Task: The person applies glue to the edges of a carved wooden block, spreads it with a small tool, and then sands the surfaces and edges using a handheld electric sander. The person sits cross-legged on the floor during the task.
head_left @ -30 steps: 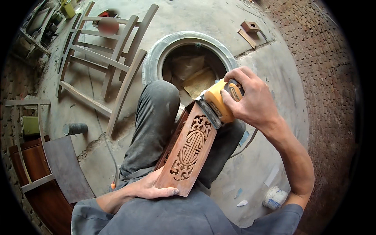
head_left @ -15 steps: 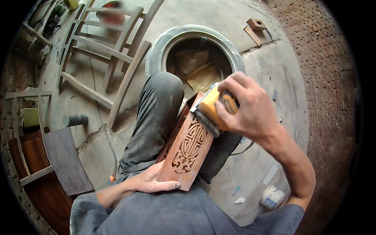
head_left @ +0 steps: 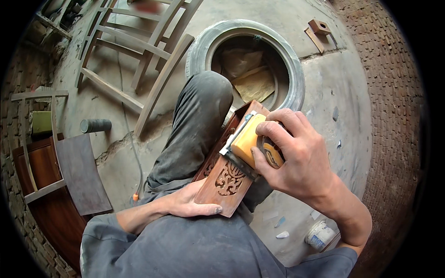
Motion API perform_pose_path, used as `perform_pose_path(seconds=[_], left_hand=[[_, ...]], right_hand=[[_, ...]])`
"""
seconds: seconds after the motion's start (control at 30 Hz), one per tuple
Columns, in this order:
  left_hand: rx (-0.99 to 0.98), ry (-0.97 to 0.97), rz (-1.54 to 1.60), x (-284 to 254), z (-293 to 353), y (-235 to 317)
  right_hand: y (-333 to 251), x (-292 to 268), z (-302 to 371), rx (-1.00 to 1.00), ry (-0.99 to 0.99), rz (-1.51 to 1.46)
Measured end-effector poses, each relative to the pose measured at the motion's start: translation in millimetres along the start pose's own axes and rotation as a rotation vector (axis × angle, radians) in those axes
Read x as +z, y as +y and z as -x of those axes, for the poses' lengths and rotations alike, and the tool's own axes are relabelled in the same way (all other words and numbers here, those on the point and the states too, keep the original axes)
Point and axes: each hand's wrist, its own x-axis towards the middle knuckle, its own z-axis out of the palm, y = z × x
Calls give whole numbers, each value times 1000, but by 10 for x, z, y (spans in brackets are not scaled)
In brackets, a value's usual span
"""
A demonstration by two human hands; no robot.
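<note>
A reddish wooden box (head_left: 214, 200) with carved openwork panels lies slanted across my lap. My left hand (head_left: 193, 200) grips its near end, the thumb on the upper face and the fingers out of sight beneath. In my right hand (head_left: 296, 153) is a yellow electric sander (head_left: 245, 139), fingers wrapped round its body. Its flat pad rests on the carved face of the box, hiding much of the round pattern. The curled motif nearest my left hand shows below the sander's edge.
Beyond my knee (head_left: 204, 92) lies a tire (head_left: 296, 88) with bags (head_left: 254, 84) inside. Wooden frames (head_left: 162, 88) stand at upper left. A grey cylinder (head_left: 96, 125), a cable (head_left: 139, 173) and wooden panels (head_left: 83, 173) are to the left. A white bucket (head_left: 321, 235) stands at lower right, near a brick surface (head_left: 389, 139).
The sander has slid down the box's face toward my left hand, covering more of the round carving. The whole view has shifted a little, so the floor things appear higher and further right.
</note>
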Motion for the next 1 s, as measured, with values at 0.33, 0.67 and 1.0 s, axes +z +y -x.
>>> perform_pose_path(seconds=[0.33,0.67,1.0], left_hand=[[35,-15,-74,11,-15,-29],[34,-26,-96,9,-5,-53],[80,-39,-62,36,-20,-57]], right_hand=[[59,-11,6,2,32,23],[62,-34,-15,61,25,29],[-215,16,120,-52,33,-12]])
